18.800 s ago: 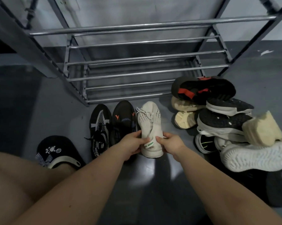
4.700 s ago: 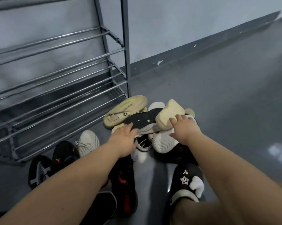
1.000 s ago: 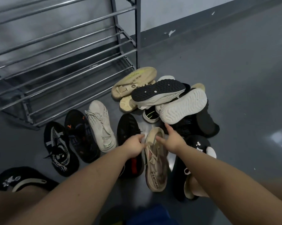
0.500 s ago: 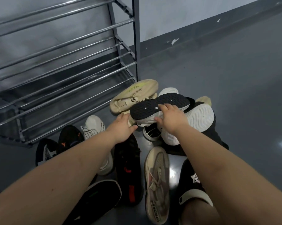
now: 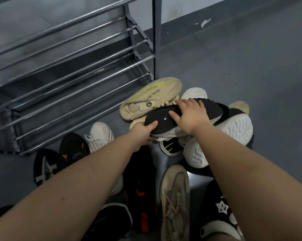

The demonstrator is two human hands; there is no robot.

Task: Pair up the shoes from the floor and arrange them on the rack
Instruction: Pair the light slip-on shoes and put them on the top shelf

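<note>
A pile of shoes lies on the floor right of the metal rack (image 5: 87,66). On top lies a black-soled sneaker (image 5: 211,108), sole up. My left hand (image 5: 143,134) grips its near end, thumb on the sole. My right hand (image 5: 190,117) lies over the middle of the sole with fingers spread and curling over its far edge. Behind it a beige-soled shoe (image 5: 152,96) lies sole up. White-soled shoes (image 5: 235,127) sit under and right of it. In a row on the floor stand a black-white sneaker (image 5: 44,166), a black-orange one (image 5: 73,146), a white knit one (image 5: 101,134), a black-red one (image 5: 141,193) and a beige one (image 5: 174,197).
The rack's bars are bare, and its upright post (image 5: 157,37) stands just behind the pile. A wall with a dark skirting (image 5: 233,13) runs behind. Bare grey floor (image 5: 251,66) stretches to the right. My own black slippers show at the bottom right (image 5: 221,213) and bottom left.
Since a second ago both hands left the beige sneaker on the floor and reached forward onto the pile. They have taken hold of the black-soled sneaker on top.
</note>
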